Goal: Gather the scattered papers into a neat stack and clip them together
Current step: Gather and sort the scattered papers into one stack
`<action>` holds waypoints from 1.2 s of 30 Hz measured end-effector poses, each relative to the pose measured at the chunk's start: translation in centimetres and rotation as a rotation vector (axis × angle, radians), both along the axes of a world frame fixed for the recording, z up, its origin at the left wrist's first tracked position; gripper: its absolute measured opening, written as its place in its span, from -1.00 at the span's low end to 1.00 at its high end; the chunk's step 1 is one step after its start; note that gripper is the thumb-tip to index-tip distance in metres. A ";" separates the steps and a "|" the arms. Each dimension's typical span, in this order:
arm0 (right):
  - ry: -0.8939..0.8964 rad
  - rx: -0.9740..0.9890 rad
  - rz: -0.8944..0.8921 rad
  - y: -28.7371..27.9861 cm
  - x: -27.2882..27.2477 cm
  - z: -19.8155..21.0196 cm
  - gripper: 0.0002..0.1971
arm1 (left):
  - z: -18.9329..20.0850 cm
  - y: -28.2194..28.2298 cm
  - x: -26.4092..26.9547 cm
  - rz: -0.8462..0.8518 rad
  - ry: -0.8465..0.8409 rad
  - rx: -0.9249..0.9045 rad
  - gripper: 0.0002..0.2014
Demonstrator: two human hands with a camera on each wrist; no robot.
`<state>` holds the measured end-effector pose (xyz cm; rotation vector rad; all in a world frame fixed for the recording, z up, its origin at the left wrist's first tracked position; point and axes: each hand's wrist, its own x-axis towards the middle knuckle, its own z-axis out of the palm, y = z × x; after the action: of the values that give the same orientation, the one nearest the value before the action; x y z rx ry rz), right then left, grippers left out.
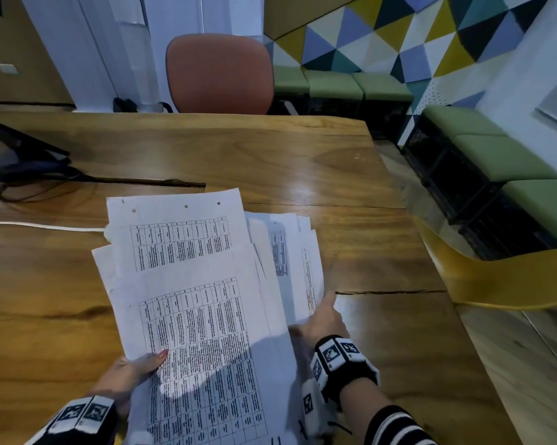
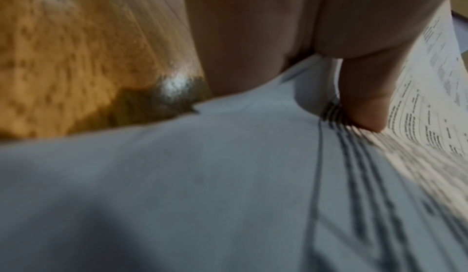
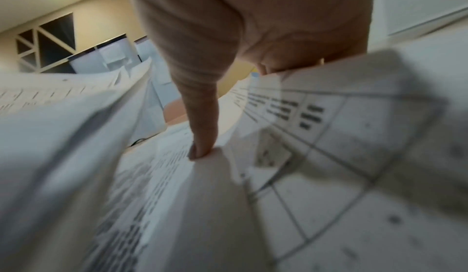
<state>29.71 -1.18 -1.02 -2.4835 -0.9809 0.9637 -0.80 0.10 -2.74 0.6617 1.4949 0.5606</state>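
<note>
Left hand (image 1: pixel 127 374) at the near left edge of the papers (image 1: pixel 193 303): thumb laid flat on the printed top sheet, the other fingers hidden beneath, so pinching the bundle between thumb and fingers. Seen from the left wrist, thumb tip (image 2: pixel 364 106) pressing into a printed table, sheet bowing around it.

Right hand (image 1: pixel 322 319) at the near right side of the same bundle: thumb stretched out along the fanned right edges, remaining fingers tucked under the sheets. From the right wrist, one finger (image 3: pixel 202 128) extended down onto a page between two curling sheets; grip on the lower sheets partly hidden.

Beyond the fingers, papers fanned and uneven, several corners stepping out to the right, punched holes along the far edge, all over a wooden table (image 1: pixel 270 155). Farther out: white cable (image 1: pixel 39 225) left of the papers, orange chair (image 1: pixel 221 75) across the table, yellow chair (image 1: pixel 501 277) to the right, green cushioned benches (image 1: pixel 501 155) along a wall of coloured triangles.
</note>
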 end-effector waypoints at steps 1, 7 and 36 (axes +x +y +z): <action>0.024 -0.011 0.005 -0.1 0.1 0.2 -0.27 | -0.1 0.0 0.0 -0.008 -0.001 0.006 -0.82; 0.040 0.036 0.010 -0.1 -1.2 0.0 -0.61 | 0.4 -0.3 0.4 -0.059 0.010 0.008 -0.87; 0.245 0.216 -0.156 -2.7 5.6 -1.8 -0.45 | 1.7 0.0 1.2 -0.126 0.068 -0.012 -0.87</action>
<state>35.34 -3.84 -2.83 -2.1678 -0.7572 1.0232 0.36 0.07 -1.02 0.7658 1.5067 0.4357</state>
